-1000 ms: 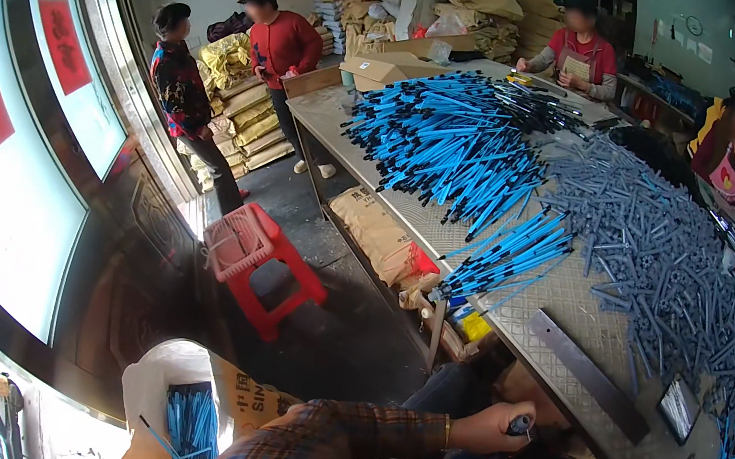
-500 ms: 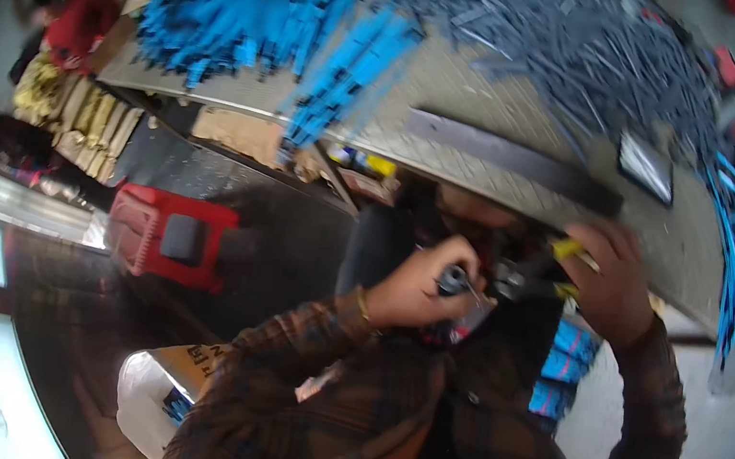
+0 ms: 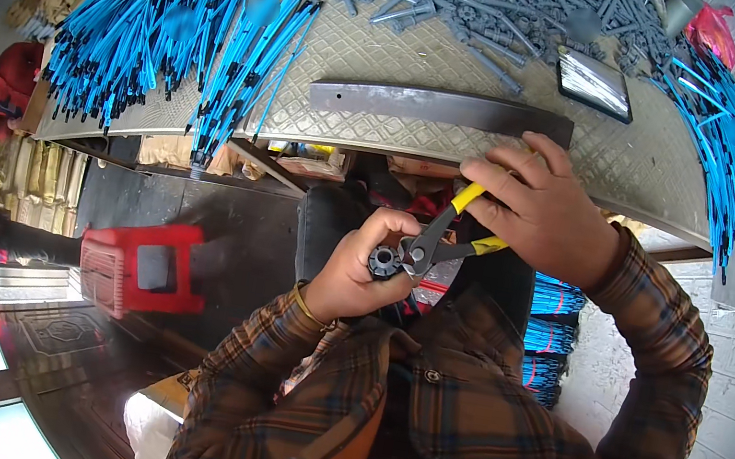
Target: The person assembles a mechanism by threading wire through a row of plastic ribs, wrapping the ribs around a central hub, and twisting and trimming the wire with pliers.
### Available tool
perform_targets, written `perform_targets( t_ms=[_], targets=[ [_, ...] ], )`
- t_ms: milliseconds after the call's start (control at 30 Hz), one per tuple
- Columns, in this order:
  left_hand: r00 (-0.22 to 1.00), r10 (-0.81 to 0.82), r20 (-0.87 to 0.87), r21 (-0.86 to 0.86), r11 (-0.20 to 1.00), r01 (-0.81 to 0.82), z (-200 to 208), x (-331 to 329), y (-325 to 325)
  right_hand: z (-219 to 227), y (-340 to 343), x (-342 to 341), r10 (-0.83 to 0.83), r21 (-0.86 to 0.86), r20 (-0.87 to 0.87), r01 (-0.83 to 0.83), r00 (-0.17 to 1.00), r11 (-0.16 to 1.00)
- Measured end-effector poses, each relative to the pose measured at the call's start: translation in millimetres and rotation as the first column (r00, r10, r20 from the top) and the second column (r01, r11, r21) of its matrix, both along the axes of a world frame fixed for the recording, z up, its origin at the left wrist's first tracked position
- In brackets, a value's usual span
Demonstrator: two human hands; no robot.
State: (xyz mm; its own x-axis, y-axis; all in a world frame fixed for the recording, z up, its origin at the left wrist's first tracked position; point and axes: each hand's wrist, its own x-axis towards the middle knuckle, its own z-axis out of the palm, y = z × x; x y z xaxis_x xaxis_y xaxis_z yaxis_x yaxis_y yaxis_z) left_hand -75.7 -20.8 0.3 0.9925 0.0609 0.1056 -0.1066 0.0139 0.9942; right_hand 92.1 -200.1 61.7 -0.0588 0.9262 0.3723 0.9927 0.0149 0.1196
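My left hand (image 3: 358,272) is closed round a dark grey, ribbed round part (image 3: 384,262) with a hole in its end. My right hand (image 3: 542,205) grips pliers (image 3: 431,243) by their yellow handles, which are spread apart. The jaws reach the right side of the grey part by my left fingertips; whether they bite on it I cannot tell. Both hands are above my lap, just in front of the table edge. A dark metal bar (image 3: 441,110) lies on the table beyond my right hand.
The patterned table (image 3: 630,171) holds blue rods (image 3: 142,36) at left, more blue rods (image 3: 732,145) at right, and a heap of grey plugs (image 3: 483,1) behind. A dark flat tablet-like object (image 3: 596,83) lies near the heap. A red stool (image 3: 186,269) stands left; two people are farther left.
The view has shifted and become sharper. The pliers have come nearer the grey part, with their jaws now beside it. Both hands keep hold of what they had.
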Motion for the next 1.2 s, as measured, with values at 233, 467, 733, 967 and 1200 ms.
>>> perform_targets(
  t_ms=[233, 467, 733, 967, 1200],
  targets=[
    [1.0, -0.002, -0.012, 0.108, 0.994, 0.003, -4, 4, 4, 12, -6, 4, -0.022, -0.291, -0.09, -0.006, 0.996, 0.957],
    [0.948, -0.309, -0.082, 0.161, 0.934, 0.318, 14, 19, 0, -4, 23, 53, 0.402, 0.106, 0.045, -0.404, 0.915, 0.908],
    [0.994, 0.109, -0.032, 0.141, 0.985, -0.103, -13, 10, 1, -7, -16, 17, -0.009, -0.339, -0.279, -0.09, 0.96, 0.937],
    [0.999, 0.053, 0.012, 0.231, 0.971, -0.054, -11, 10, -8, -6, -32, 5, -0.111, -0.403, -0.747, -0.313, 0.656, 0.86],
    [0.999, 0.053, -0.004, 0.236, 0.97, -0.05, -8, 24, -7, 4, -32, 16, -0.124, -0.459, -0.645, -0.253, 0.754, 0.852]
  ],
)
